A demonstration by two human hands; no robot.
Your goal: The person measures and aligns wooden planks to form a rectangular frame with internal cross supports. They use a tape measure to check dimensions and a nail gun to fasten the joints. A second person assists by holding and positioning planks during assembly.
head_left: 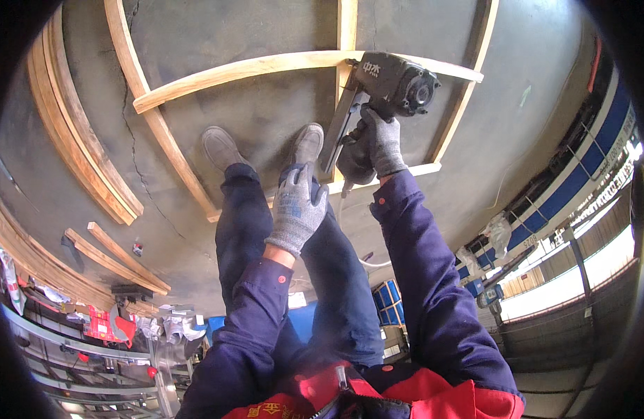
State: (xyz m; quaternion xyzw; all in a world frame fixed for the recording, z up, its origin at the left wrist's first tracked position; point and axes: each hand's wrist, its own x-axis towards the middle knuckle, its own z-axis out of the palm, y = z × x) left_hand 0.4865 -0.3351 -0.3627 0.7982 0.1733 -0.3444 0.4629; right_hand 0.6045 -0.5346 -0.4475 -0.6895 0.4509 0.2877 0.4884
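A black pneumatic nail gun (pixel 388 87) is gripped by its handle in my gloved right hand (pixel 383 143). Its nose rests at a long wooden crosspiece (pixel 259 66), where that crosses the middle upright batten (pixel 347 28). My left hand (pixel 297 209), in a grey glove, lies on my left-of-centre thigh area near the knee, fingers stretched out and holding nothing. Below the gun, a second crosspiece (pixel 420 170) runs behind my legs and the gun. A left batten (pixel 164 140) and a right batten (pixel 456 119) complete the visible wooden frame on the floor.
Long planks (pixel 77 133) lie at the left, with two shorter pieces (pixel 119 258) nearer me. My shoes (pixel 220 146) stand inside the frame. A pale hose (pixel 374 264) trails by my legs. Blue-and-white strapped stacks (pixel 580 167) line the right; a metal rack (pixel 77 346) is at lower left.
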